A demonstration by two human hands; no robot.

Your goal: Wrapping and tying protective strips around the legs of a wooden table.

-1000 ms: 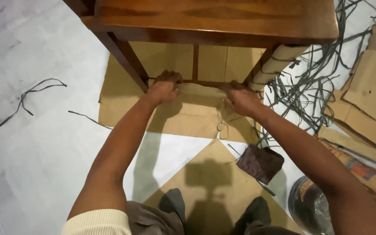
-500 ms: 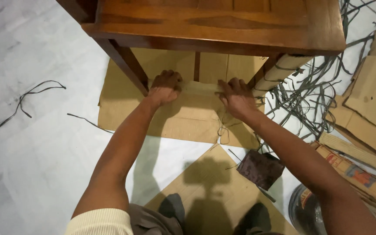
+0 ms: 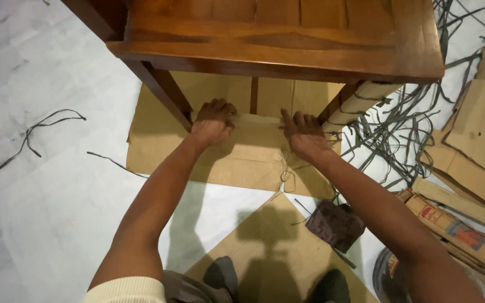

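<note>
A dark wooden table stands over brown cardboard sheets on the floor. My left hand and my right hand both press on a strip of brown cardboard wrapped over the table's lower front rail, between the two front legs. The left hand's fingers curl over the strip near the left leg. The right hand lies flatter on it near the right leg, which is wrapped in cardboard and tied with string. A loop of thin string hangs below the right hand.
A tangle of grey strapping lies right of the table. Cardboard pieces pile at the far right. A dark cloth pouch and a round roll lie by my right forearm. Loose grey string lies on the white floor at left.
Both hands have shifted slightly along the cardboard strip on the rail, the right hand flattening and moving a little left. The view has tilted slightly.
</note>
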